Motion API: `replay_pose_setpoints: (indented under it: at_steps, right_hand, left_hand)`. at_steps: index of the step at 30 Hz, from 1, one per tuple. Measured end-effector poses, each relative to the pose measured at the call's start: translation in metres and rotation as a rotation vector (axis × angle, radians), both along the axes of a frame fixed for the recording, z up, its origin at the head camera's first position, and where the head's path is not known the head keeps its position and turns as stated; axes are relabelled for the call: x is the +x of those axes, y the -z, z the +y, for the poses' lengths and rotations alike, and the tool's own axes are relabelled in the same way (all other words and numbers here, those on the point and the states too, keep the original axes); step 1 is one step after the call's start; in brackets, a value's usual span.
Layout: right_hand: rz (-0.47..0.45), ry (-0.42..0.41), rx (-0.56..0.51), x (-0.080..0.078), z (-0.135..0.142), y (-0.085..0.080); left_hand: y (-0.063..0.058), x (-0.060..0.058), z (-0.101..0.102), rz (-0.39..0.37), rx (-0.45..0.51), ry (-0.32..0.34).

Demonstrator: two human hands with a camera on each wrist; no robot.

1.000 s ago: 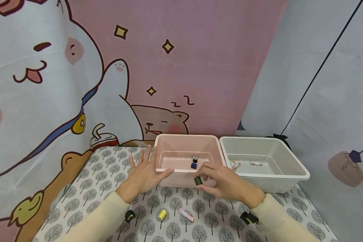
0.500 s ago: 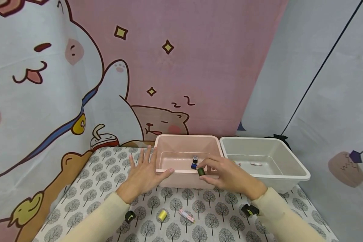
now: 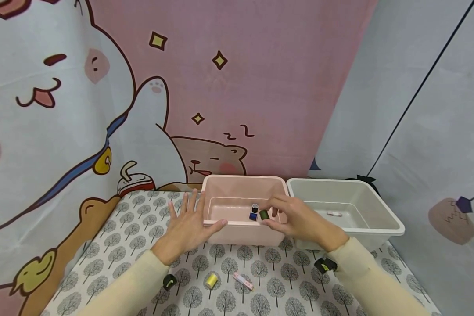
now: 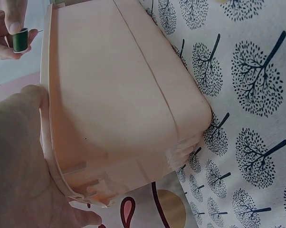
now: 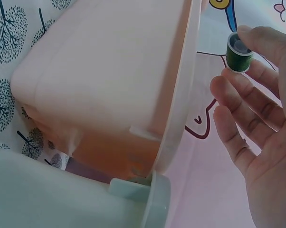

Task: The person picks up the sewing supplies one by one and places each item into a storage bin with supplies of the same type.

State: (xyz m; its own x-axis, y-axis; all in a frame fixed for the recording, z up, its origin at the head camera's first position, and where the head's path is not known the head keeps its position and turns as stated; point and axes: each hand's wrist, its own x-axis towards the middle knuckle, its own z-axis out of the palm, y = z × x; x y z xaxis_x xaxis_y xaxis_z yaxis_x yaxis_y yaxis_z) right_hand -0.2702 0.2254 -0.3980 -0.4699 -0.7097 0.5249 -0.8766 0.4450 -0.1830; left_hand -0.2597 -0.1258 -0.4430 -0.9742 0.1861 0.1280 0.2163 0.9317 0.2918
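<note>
Between thumb and fingertips, my right hand [image 3: 300, 221] pinches a small spool of dark green thread [image 5: 239, 59]. In the head view the green spool is over the near right part of the pink bin [image 3: 242, 232]. Inside that bin are a dark blue spool [image 3: 253, 217] and a dark spool with a pale top [image 3: 254, 207], close together. My left hand [image 3: 187, 228] lies spread at the bin's near left corner, and the left wrist view has it against the rim.
Right of the pink bin stands a grey-white bin [image 3: 345, 230] with a small pale pink item [image 3: 334, 214] in it. On the tree-patterned cloth lie a yellow spool [image 3: 211, 281] and a slim pink-and-white item [image 3: 243, 281]. A printed curtain [image 3: 260, 87] hangs behind.
My right hand has carried the green spool up and forward, from in front of the pink bin's near wall to over its inside. The left hand has stayed in place.
</note>
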Motion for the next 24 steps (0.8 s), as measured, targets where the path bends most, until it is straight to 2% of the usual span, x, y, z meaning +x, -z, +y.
replay_pose_setpoints:
  at_steps: [12,20,24]
  right_hand:
    - [-0.02,0.069,0.016,-0.014,0.003,-0.007]
    - [-0.005,0.065,0.005,-0.025,0.006,-0.013]
    - [-0.043,0.103,0.01,-0.03,0.007,-0.017]
  left_hand:
    - [-0.001,0.0,-0.001,0.0,-0.004,0.003]
    - [-0.001,0.0,0.0,-0.012,0.006,0.001]
    - [0.0,0.001,-0.001,-0.011,0.004,-0.002]
